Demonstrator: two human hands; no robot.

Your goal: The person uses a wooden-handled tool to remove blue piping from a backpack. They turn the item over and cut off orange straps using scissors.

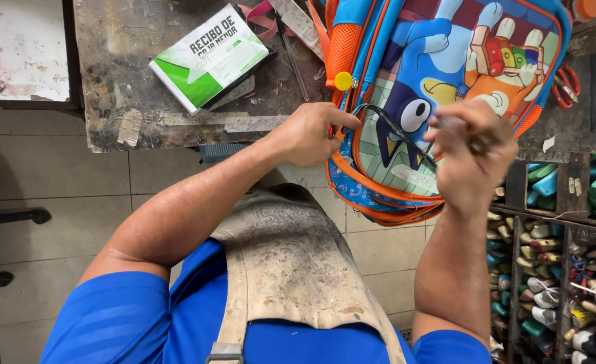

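Nearest: worn leather apron (pixel 291 263) over a blue shirt. Left hand (pixel 308 135) grip closed on the edge of the kids' backpack (pixel 439 74), fingers pinching at its orange trim beside the dark cord (pixel 395 128). Right hand (pixel 470 152) is blurred, fist closed around something small and dark, can't tell what; the cord runs toward it. Backpack lies on the scuffed desk (pixel 122 74), lower end overhanging the edge. Right: shelves of shoe lasts (pixel 547 269). Farther: green-and-white booklet (pixel 210 57), yellow pin (pixel 343 81), red scissors (pixel 566 86).
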